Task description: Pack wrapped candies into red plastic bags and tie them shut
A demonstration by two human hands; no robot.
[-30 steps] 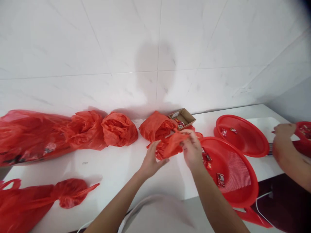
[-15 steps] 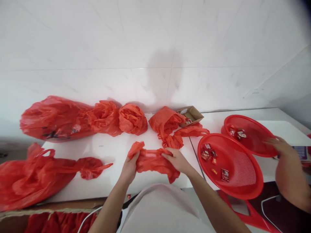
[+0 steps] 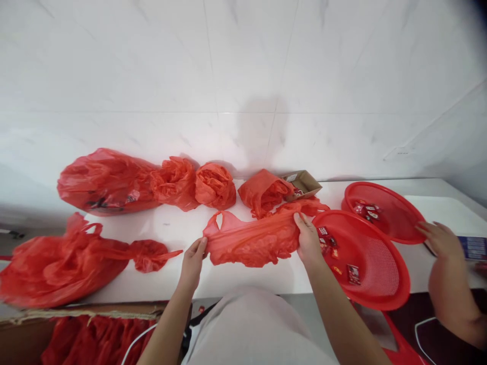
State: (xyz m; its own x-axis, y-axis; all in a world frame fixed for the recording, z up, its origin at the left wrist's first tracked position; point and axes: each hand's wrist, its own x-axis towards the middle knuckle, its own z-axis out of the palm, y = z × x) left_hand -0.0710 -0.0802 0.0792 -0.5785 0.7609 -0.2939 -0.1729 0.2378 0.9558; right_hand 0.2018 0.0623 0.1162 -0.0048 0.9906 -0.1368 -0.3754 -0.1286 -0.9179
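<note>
A thin red plastic bag (image 3: 249, 243) is stretched sideways between my two hands, above the white table. My left hand (image 3: 195, 256) pinches its left end, near a handle loop. Its right end is gripped by my right hand (image 3: 307, 238), thumb on top. The bag hangs crumpled and looks flat along its lower edge. Just behind it lie a bunched red bag (image 3: 264, 190) and an open cardboard box (image 3: 302, 183) with small wrapped pieces inside. A red plastic basket (image 3: 380, 271) holding several small wrapped packets sits right beside my right hand.
Along the wall stand several filled red bags (image 3: 110, 177). A large tied red bag (image 3: 64, 268) lies at the left. Below the table edge, a carton (image 3: 23, 332) holds red material. Another person's hand (image 3: 441, 238) touches a second red basket (image 3: 395, 203) at right.
The red bag went from a bunched shape to being pulled wide. My hands moved apart, the right one rightward and up. The camera view shifted slightly left.
</note>
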